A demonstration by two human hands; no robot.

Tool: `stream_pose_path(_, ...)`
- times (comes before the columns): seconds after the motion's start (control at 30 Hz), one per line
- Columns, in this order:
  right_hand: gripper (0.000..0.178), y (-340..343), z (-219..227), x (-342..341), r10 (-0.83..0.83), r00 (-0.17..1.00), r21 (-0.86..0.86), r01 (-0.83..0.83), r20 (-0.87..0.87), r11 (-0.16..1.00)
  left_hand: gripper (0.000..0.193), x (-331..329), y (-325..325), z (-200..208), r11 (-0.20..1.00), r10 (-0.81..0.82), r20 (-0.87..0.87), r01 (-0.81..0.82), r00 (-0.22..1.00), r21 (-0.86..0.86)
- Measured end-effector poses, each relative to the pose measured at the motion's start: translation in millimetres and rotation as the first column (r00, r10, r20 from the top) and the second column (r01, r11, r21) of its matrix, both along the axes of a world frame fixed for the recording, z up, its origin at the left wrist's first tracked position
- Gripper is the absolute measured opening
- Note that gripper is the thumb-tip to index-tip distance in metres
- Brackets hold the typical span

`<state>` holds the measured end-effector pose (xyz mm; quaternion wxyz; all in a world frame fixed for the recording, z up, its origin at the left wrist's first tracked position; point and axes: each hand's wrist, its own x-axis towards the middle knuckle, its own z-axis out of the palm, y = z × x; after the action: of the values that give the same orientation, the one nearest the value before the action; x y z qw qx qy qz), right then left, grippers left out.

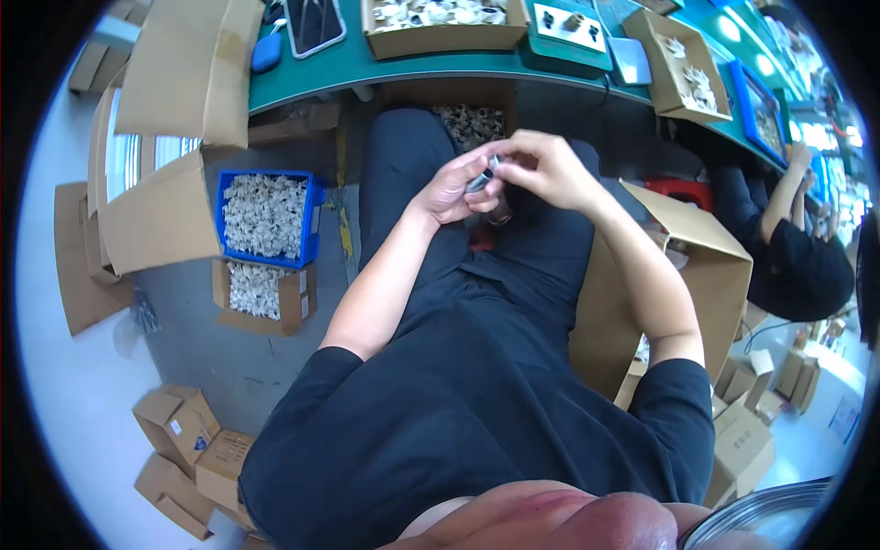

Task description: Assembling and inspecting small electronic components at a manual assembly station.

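My left hand [456, 188] is closed around a small grey and black part [479, 181], held above my lap. From the right, my right hand [548, 168] meets it, with thumb and fingertips pinched at the part's upper end, where something small and pale shows. The part's exact kind is too small to make out. Below and beyond my hands, between my knees, a cardboard box [500, 94] holds many small pale and dark pieces [469, 125].
A green workbench [312, 81] runs across the front, bearing a carton [446, 42] of white parts, a phone [314, 26] and a fixture [568, 29]. At left stands a blue crate [313, 220] of white parts. A large open carton [683, 302] is at my right; another person [799, 266] works beyond.
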<state>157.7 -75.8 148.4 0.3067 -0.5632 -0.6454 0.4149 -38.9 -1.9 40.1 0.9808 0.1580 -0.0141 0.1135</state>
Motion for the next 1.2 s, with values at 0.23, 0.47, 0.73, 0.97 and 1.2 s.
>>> stream_pose_path(0.23,0.036,46,48,109,-0.631,0.705,0.483,0.451,0.323,0.751,0.051,3,7,105,0.947,0.104,0.285,-0.183,0.953,0.265)
stream_pose_path(0.47,0.029,87,96,86,-0.638,0.686,0.314,0.555,0.351,0.770,0.025,7,6,203,0.837,0.048,0.514,-0.316,0.856,0.448)
stream_pose_path(0.73,0.027,110,89,110,-0.493,0.752,0.235,0.434,0.437,0.870,0.027,20,-1,171,0.884,0.080,0.449,-0.272,0.890,0.380)
stream_pose_path(0.97,0.030,108,100,102,-0.502,0.779,0.089,0.508,0.376,0.857,0.028,32,9,171,0.873,0.047,0.436,-0.249,0.899,0.420)
stream_pose_path(1.2,0.032,103,85,101,-0.588,0.722,0.224,0.546,0.364,0.808,0.030,30,2,166,0.878,0.066,0.401,-0.245,0.913,0.412)
